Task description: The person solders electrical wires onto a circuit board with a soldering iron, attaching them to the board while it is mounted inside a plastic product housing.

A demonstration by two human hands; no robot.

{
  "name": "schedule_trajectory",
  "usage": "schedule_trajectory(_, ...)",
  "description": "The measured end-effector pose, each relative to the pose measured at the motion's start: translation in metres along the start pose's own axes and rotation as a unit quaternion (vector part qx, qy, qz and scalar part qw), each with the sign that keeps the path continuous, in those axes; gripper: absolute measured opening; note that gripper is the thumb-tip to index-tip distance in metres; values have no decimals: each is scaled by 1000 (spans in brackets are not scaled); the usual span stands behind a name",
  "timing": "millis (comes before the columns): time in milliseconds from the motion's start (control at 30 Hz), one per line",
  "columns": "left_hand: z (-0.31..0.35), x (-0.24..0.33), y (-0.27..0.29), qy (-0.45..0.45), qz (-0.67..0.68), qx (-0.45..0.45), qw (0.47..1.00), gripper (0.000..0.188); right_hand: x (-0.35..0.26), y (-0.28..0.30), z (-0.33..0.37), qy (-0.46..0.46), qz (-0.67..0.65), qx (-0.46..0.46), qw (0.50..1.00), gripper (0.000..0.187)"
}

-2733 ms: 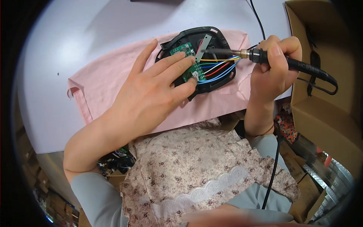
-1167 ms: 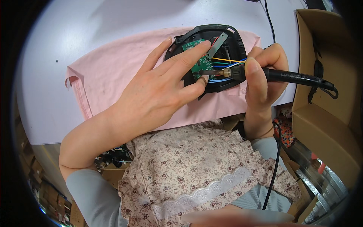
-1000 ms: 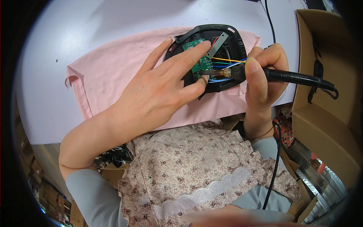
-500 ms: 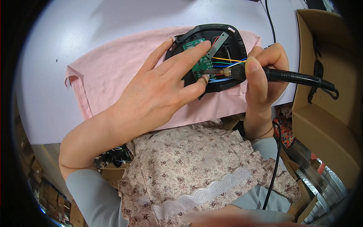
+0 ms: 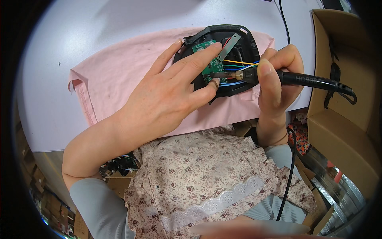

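My right hand [image 5: 280, 77] grips a black soldering iron [image 5: 304, 79] like a pen. Its tip reaches left onto a green circuit board [image 5: 213, 68], which sits in a black plastic housing [image 5: 248, 44]. Over the housing's left side lies my left hand [image 5: 171, 87], fingers spread, with fingertips against the board and the housing's rim. The left thumb rests close to the iron's tip. Yellow, green, blue and white wires [image 5: 238, 62] run right from the board toward my right hand. A grey metal strip [image 5: 229, 47] slants across the housing above the wires. The exact contact spot of the tip is hard to see.
A pink cloth [image 5: 119, 71] lies under the housing on the white table [image 5: 79, 40]. At the right stands an open cardboard box [image 5: 338, 127]. The iron's black cable [image 5: 352, 97] loops near it, and another black cable [image 5: 284, 20] crosses the table's far side.
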State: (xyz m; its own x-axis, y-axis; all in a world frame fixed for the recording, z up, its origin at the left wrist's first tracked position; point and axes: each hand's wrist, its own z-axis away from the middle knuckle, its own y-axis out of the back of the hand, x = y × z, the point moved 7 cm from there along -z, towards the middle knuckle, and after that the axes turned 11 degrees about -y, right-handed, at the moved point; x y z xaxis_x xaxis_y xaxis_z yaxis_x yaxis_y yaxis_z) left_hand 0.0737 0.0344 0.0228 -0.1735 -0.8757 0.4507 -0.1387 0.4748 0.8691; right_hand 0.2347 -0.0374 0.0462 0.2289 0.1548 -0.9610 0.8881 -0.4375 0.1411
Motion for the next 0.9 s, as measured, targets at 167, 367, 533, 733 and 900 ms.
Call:
schedule_trajectory(167,0,0,0,0,4,5,1000,39,0,0,0,6,-1,2,1000,19)
schedule_trajectory(367,1,0,1,2,1,6,1000,40,0,-1,0,7,6,-2,1000,19)
schedule_trajectory(533,-1,0,2,2,14,11,1000,40,-2,2,1,-16,23,37,999,21)
schedule_trajectory(733,-2,1,1,2,13,26,1000,41,-8,27,5,-7,12,136,991,22)
schedule_trajectory(900,-3,3,1,9,0,13,1000,42,-10,36,9,-12,13,140,990,22)
